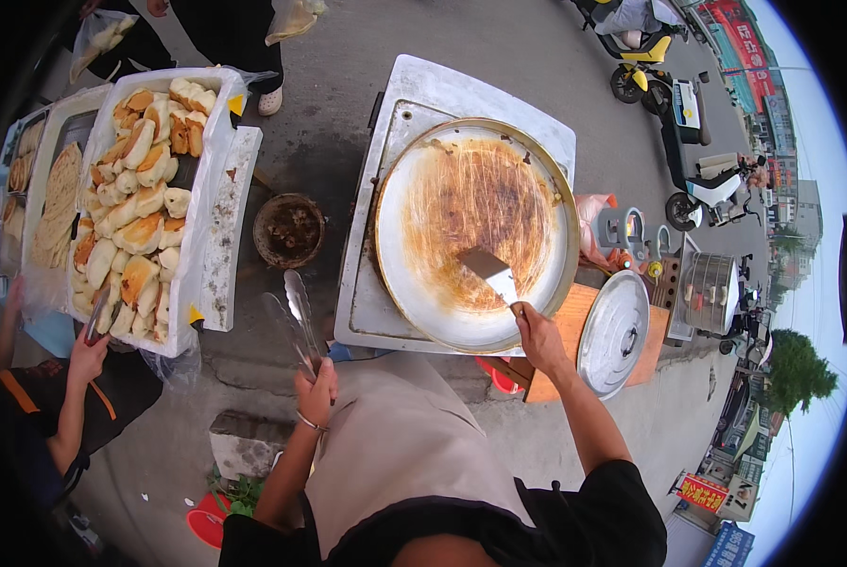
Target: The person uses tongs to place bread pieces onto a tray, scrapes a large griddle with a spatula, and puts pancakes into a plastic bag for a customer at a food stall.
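Observation:
My right hand point(540, 337) grips the handle of a metal spatula point(485, 266), its blade resting on the browned, oily bottom of a large round metal pan point(423, 205). The pan stands on a metal-topped stove point(366, 283). Metal tongs point(299, 312) are in my left hand point(317, 390), held left of the stove with their arms spread and nothing seen between them. Farther left, a white foam box point(182, 312) holds a heap of pan-browned buns point(140, 234).
A co-worker's hand point(87, 361) holds tongs at the foam box. Flatbreads point(58, 205) lie beyond. A dark bucket point(288, 230) stands between box and stove. On the right, a round metal lid point(613, 333) rests on a wooden board point(565, 322). People stand across the box.

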The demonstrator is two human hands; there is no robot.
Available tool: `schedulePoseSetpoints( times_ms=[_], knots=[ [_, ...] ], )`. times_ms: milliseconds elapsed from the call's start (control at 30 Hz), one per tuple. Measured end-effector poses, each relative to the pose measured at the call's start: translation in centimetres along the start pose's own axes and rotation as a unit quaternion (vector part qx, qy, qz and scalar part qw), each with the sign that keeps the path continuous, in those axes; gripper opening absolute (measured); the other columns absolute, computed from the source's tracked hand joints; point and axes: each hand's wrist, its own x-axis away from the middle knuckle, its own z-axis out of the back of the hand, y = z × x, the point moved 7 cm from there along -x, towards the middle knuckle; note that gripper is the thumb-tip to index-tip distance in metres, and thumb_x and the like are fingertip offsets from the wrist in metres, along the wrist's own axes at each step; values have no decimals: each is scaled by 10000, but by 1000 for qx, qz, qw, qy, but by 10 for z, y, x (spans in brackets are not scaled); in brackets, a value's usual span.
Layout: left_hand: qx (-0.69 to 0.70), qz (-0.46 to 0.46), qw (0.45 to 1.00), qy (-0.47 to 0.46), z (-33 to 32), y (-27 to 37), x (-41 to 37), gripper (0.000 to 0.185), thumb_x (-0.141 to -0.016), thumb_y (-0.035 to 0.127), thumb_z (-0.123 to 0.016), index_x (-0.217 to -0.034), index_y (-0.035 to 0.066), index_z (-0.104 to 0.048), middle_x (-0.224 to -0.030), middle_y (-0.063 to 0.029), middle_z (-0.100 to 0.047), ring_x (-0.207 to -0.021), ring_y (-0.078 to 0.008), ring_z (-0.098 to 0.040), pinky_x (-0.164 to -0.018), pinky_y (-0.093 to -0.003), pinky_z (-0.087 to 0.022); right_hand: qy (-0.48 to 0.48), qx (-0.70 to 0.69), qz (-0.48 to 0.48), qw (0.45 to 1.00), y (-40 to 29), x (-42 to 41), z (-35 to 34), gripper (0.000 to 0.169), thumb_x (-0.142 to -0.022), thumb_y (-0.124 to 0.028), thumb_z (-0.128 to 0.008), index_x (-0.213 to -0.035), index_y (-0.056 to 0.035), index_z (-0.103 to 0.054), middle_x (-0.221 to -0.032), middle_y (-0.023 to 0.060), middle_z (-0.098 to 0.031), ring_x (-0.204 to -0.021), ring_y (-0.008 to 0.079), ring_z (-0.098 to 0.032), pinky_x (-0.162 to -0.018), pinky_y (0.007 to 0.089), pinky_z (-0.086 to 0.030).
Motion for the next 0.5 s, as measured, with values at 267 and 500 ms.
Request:
schedulePoseSetpoints(
  times_ms=[267, 500],
  knots=[
    [-36, 6, 999, -17, -2, 1, -5, 210, -972, 227, -553, -846, 76, -480, -561, 27, -414, -425, -62, -376, -390, -235, -323, 87, 59, -5, 994, 25, -181, 14, 225, -945, -241, -486, -1058, -61, -563, -817, 280, -627, -803, 472, -612, -701, 547, -480],
    [-24, 35, 999, -7, 8, -15, -11, 218, -974, 225, -554, -843, 70, -474, -548, 30, -414, -424, -56, -384, -387, -231, -320, -48, 271, 5, 961, 54, -64, 138, 258, -899, -284, -557, -1091, -138, -649, -899, 157, -682, -881, 363, -646, -741, 465, -496]
  ],
)
